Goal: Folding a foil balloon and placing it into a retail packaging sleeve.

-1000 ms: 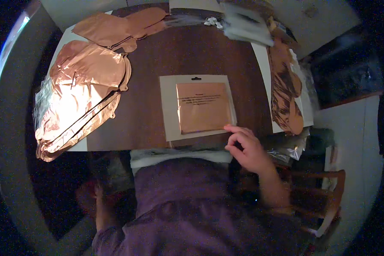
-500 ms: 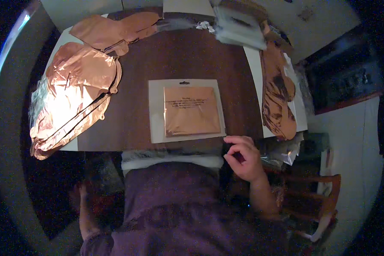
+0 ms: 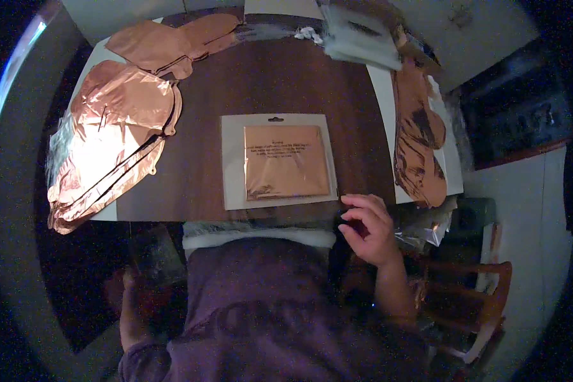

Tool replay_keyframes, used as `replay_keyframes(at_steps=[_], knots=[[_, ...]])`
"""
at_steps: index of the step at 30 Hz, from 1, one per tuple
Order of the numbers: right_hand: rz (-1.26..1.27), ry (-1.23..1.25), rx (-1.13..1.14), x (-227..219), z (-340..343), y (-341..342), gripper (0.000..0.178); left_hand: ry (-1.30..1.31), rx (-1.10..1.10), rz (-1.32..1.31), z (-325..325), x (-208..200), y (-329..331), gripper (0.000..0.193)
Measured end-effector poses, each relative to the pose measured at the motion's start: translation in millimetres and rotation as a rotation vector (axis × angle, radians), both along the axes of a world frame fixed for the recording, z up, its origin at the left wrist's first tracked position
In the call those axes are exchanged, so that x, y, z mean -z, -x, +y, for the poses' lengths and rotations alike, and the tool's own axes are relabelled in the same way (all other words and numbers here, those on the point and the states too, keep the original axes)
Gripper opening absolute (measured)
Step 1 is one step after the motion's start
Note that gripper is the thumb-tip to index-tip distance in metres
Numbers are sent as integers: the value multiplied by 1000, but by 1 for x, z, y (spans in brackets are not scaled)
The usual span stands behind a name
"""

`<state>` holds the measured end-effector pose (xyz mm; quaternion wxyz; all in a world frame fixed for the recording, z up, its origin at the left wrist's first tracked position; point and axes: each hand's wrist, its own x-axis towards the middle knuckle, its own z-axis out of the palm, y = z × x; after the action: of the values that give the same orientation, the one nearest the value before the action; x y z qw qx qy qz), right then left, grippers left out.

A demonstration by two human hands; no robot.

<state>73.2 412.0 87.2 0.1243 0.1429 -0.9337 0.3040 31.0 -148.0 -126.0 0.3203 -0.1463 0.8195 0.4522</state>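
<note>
On the table in front of me lies a flat packet (image 3: 286, 162), with a folded copper-coloured foil sheet under clear film on a white backing and a hang hole at the top edge. My right hand (image 3: 367, 230) hovers by the packet's lower right corner. Its fingers are bent, thumb and forefinger stand apart, and nothing shows between them. Below the table's left edge my left hand (image 3: 129, 280) hangs in shadow, its fingers too dark to make out. A clear, dim bag-like sheet (image 3: 159, 256) shows beside it.
Piles of copper foil balloons lie at the left (image 3: 118, 137), far left (image 3: 172, 44) and right (image 3: 420, 140). At the back are clear bags (image 3: 361, 43) and small white pieces (image 3: 309, 34). A wooden chair (image 3: 484, 296) stands low at the right, near silvery film (image 3: 430, 232).
My right thumb and forefinger have spread wider, and the hand sits slightly apart from the packet's corner. My left hand stays low beside the table.
</note>
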Motion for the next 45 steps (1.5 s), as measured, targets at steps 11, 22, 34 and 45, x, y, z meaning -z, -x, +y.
replay_keyframes(at_steps=[11, 22, 34, 45], knots=[[25, -334, 7, 22, -7, 6, 68, 92, 140, -68, 22, -43, -37, 23], [166, -416, 9, 56, -1, 3, 59, 314, 846, 1323, 192, -194, 22, 47], [296, -273, 43, 43, -5, 10, 27, 3, 752, 1468, 236, -163, 64, 20], [40, -80, 432, 40, -25, 32, 35, 70, 580, 1119, 233, -162, 59, 29]])
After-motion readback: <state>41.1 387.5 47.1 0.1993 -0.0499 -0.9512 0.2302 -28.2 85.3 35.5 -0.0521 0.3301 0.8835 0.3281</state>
